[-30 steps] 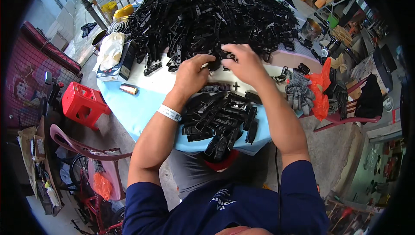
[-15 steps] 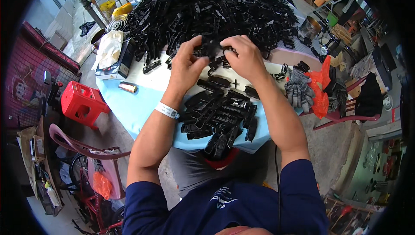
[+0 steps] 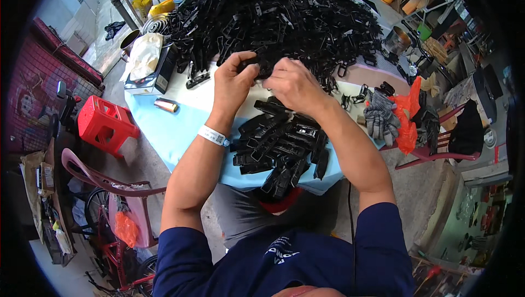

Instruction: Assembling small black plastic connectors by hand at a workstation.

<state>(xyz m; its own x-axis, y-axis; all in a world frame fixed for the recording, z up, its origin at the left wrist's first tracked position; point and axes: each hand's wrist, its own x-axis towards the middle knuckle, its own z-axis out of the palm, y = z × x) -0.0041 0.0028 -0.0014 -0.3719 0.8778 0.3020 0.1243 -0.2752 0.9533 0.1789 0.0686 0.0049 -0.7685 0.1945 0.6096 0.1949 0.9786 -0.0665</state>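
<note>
My left hand is bent with thumb and forefinger curled around a small black plastic piece, at the near edge of a large heap of similar black plastic parts. Close to its right, my right hand is closed, its fingertips by the same piece; what lies inside its fingers is hidden. The piece is dark against the heap, and its exact shape cannot be made out. Between my forearms lies a smaller pile of long black plastic parts, near the front edge of the table.
A box with a pale cloth on it and a lighter lie left on the table. Grey gloves and an orange bag are at the right edge. A red stool and a pink chair stand left.
My right hand has moved left and a little nearer, its fingers closing in. The hands are now closer together. My left hand has shifted only slightly.
</note>
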